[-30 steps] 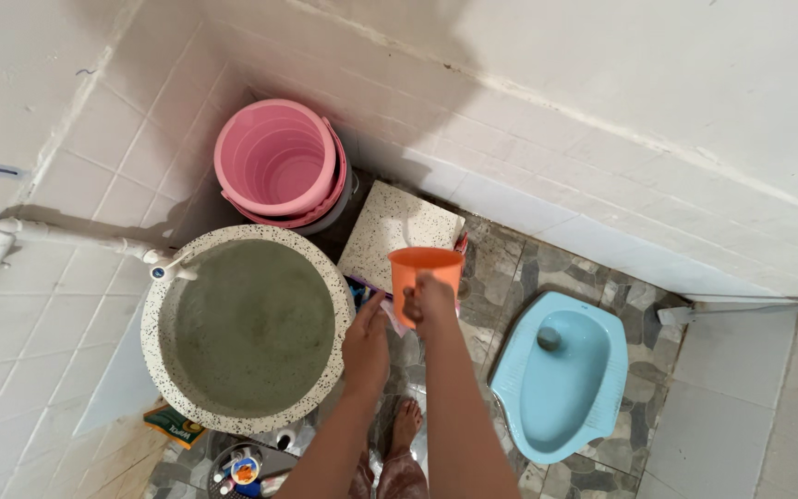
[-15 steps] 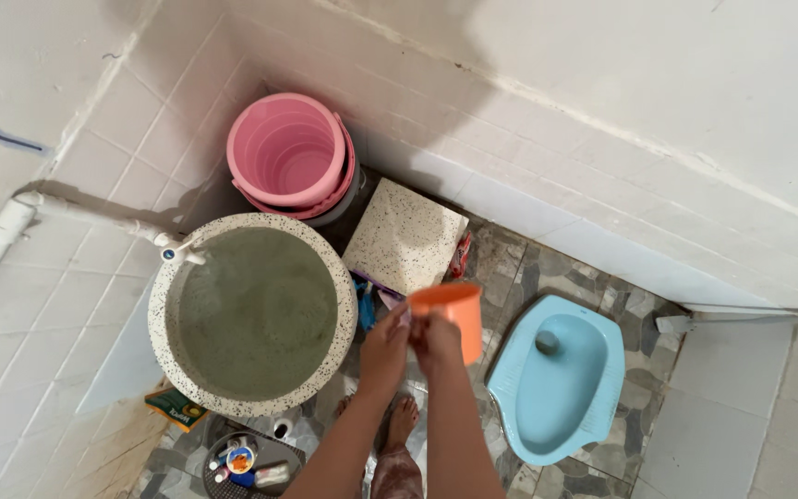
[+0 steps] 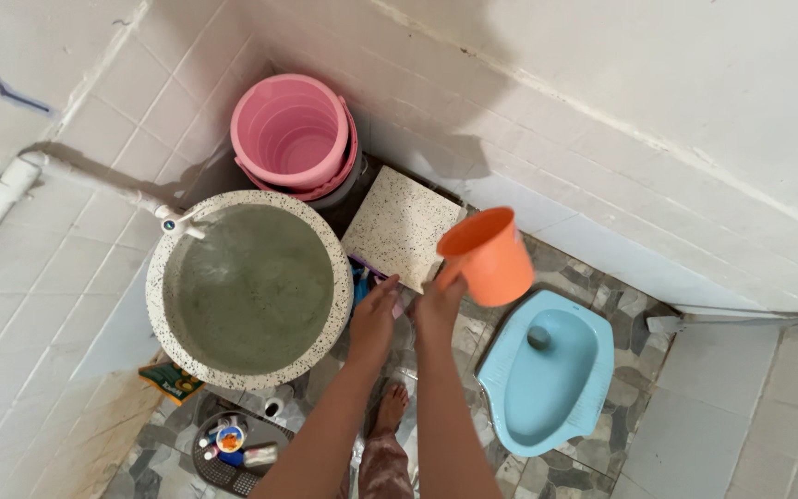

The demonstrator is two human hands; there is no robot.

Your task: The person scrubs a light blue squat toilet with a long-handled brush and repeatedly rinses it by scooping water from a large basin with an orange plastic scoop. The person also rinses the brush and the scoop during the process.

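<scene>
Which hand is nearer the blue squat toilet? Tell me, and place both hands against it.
Right. The right hand holds the orange dipper by its handle, just left of the blue squat toilet. The left hand is farther left, beside the speckled water basin.
</scene>
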